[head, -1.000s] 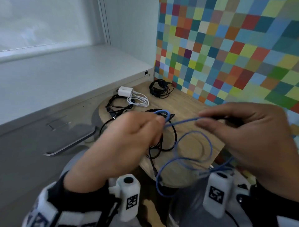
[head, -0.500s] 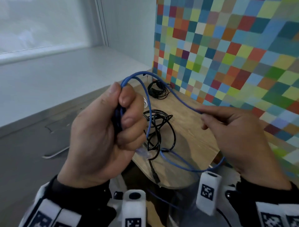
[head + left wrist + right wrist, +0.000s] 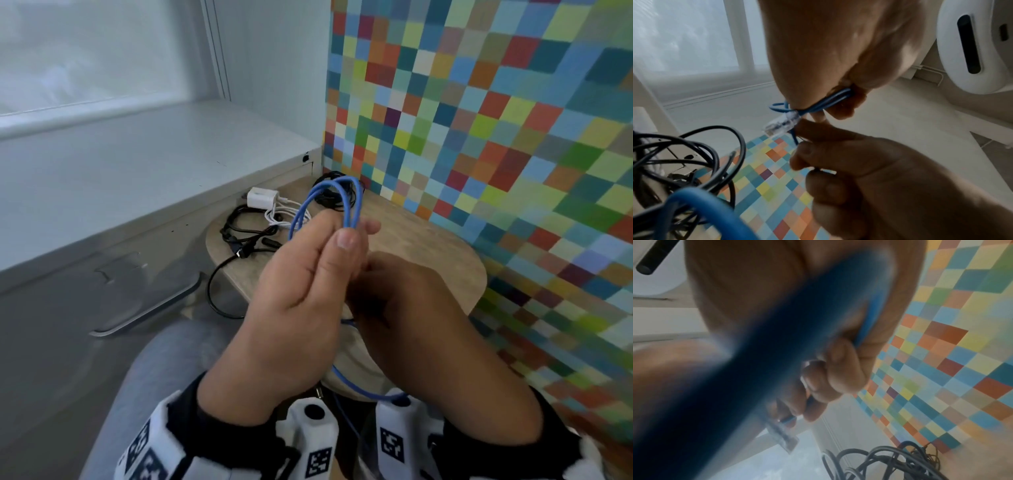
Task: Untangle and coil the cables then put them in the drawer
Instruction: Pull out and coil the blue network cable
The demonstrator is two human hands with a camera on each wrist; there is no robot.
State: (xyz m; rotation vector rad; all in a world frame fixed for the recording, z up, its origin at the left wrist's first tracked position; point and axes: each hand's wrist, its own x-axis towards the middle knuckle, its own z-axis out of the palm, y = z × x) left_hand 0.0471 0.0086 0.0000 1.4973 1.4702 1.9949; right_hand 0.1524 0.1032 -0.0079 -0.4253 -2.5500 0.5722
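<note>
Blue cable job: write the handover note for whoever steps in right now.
Left hand: grips the gathered loops of the blue cable, held above the wooden table.
Right hand: pinches the cable's free run just below that grip; its clear plug sticks out between the hands.
Done: several loops formed.
Left: coil the hanging tail, then the black cables and white charger cable on the table; the drawer is shut.

- a multicoloured checkered wall [image 3: 496, 120] is standing at the right
- a frosted window [image 3: 96, 51] is sitting above a white sill [image 3: 120, 164]
- a white rounded device [image 3: 970, 45] is showing in the left wrist view
</note>
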